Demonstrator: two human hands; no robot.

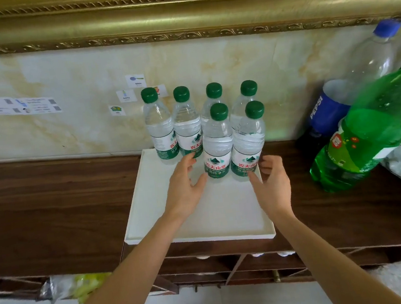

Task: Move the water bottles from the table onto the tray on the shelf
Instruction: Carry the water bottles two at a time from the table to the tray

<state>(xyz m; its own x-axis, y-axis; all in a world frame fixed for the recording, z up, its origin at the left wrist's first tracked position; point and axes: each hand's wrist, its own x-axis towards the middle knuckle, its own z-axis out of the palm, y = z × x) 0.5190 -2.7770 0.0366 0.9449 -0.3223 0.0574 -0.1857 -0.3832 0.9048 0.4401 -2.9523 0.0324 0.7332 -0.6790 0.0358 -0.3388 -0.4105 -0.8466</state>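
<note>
Six water bottles (pixel 216 134) stand upright on the white tray (pixel 151 209) on the shelf (pixel 49 210), four at the back, two in front at 12 o'clock. Left hand (pixel 186 187) at 10 o'clock of the front pair, fingers loose, gripping nothing. Right hand (pixel 273 183) at 3 o'clock, fingers relaxed, empty. Soda bottles (pixel 369 124) lean at far right.

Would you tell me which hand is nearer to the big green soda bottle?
Right. The right hand hovers over the tray's right side, left of the green soda bottle; the left hand is farther left, beyond the front water bottles.
</note>
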